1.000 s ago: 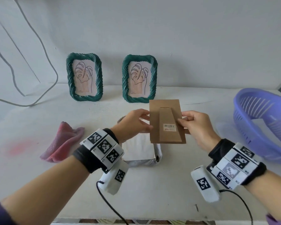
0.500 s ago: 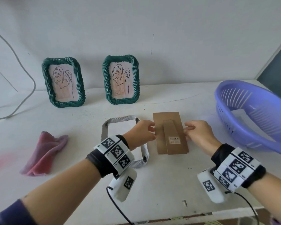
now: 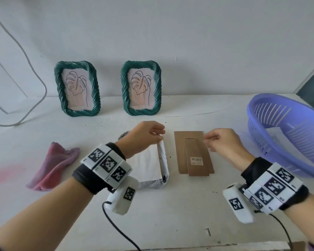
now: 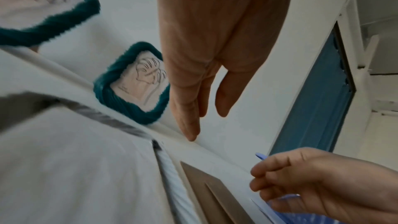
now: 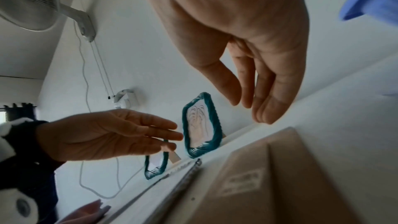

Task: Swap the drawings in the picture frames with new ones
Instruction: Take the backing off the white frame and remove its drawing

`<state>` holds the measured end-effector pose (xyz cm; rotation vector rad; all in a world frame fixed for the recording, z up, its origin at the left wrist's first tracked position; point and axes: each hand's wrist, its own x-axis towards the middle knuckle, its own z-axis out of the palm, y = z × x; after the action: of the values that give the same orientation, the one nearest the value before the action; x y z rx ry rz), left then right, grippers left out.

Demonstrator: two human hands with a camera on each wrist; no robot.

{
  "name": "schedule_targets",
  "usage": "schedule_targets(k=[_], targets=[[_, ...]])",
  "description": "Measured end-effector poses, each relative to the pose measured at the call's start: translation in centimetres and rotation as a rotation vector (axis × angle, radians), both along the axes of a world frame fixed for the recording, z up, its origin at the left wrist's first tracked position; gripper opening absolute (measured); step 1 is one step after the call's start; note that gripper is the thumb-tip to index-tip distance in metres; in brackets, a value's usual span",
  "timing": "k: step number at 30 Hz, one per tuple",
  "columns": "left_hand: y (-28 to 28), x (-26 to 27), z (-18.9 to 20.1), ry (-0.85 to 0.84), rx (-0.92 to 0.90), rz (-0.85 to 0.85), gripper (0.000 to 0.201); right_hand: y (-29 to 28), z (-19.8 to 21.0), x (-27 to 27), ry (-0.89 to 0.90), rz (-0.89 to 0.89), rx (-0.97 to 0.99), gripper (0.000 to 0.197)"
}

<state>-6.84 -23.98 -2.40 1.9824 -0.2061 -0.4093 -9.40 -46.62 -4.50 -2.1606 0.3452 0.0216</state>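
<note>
The brown cardboard backing (image 3: 192,153) with its fold-out stand and barcode sticker lies flat on the white table. To its left, a silver frame (image 3: 163,160) lies face down with a white sheet (image 3: 147,165) in it. My left hand (image 3: 158,134) hovers at this frame's far right corner, and the left wrist view shows its fingers (image 4: 189,117) straight and empty. Over the backing's far right edge my right hand (image 3: 210,142) is loosely curled and holds nothing, as the right wrist view (image 5: 252,94) confirms. Two green frames (image 3: 77,88) (image 3: 140,87) with leaf drawings stand against the wall.
A purple slotted basket (image 3: 272,100) sits at the right edge with a white sheet inside. A pink cloth (image 3: 53,165) lies at the left. A grey cable (image 3: 34,69) loops down the wall at the far left. Bare tabletop lies in front of the frame and backing.
Both hands held the cardboard backing above the table; it now lies flat to the right of the silver frame and both hands have let go. My left hand moved over to the silver frame.
</note>
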Motion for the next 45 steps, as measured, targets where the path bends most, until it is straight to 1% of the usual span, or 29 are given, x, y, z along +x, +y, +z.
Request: schedule_targets(k=[3,5,8,11,12,14,19,25,30,34,36,40,43,45], targets=[[3.1,-0.4,0.3,-0.011,-0.047,0.085,0.029,2.3,0.9,0.2,-0.019,0.094,0.055,0.012],[4.9,-0.9,0.0,-0.028,-0.016,0.130,0.026,4.4,0.9,0.3,0.016,0.196,0.081,0.013],[6.9,-1.9,-1.2,-0.042,0.104,0.156,0.026,7.4,0.2,0.4,0.072,0.332,0.075,0.016],[8.1,-2.9,-2.5,-0.082,0.300,0.131,0.030,9.2,-0.4,0.6,0.068,0.398,0.005,0.018],[8.3,-3.2,-2.8,-0.088,0.336,0.116,0.032,9.5,-0.7,0.8,0.066,0.407,-0.033,0.019],[8.6,-3.7,-3.2,-0.076,0.335,0.099,0.035,9.9,-1.0,1.2,0.077,0.405,-0.064,0.022],[8.7,-3.9,-3.8,-0.027,0.273,0.094,0.037,10.6,-1.9,1.8,0.100,0.387,-0.023,0.025],[8.6,-3.7,-4.0,0.007,0.225,0.109,0.042,11.0,-2.1,2.5,0.065,0.356,-0.040,0.018],[8.6,-3.7,-4.0,-0.010,0.275,0.102,0.042,11.8,-2.1,2.8,0.074,0.324,-0.090,0.035],[8.3,-3.9,-3.6,0.019,0.201,0.066,0.027,12.2,-2.4,3.0,0.085,0.306,-0.138,0.051],[8.3,-3.9,-3.5,0.011,0.225,0.053,0.023,12.4,-2.5,3.1,0.090,0.310,-0.168,0.048],[8.4,-3.9,-3.5,-0.028,0.276,0.047,0.026,12.3,-2.6,3.3,0.062,0.302,-0.206,0.035],[8.4,-3.8,-3.4,-0.022,0.277,0.041,0.029,12.1,-2.4,3.2,0.046,0.290,-0.193,0.034],[8.4,-3.8,-3.4,-0.017,0.272,0.038,0.025,11.8,-2.2,3.2,0.035,0.271,-0.206,0.034]])
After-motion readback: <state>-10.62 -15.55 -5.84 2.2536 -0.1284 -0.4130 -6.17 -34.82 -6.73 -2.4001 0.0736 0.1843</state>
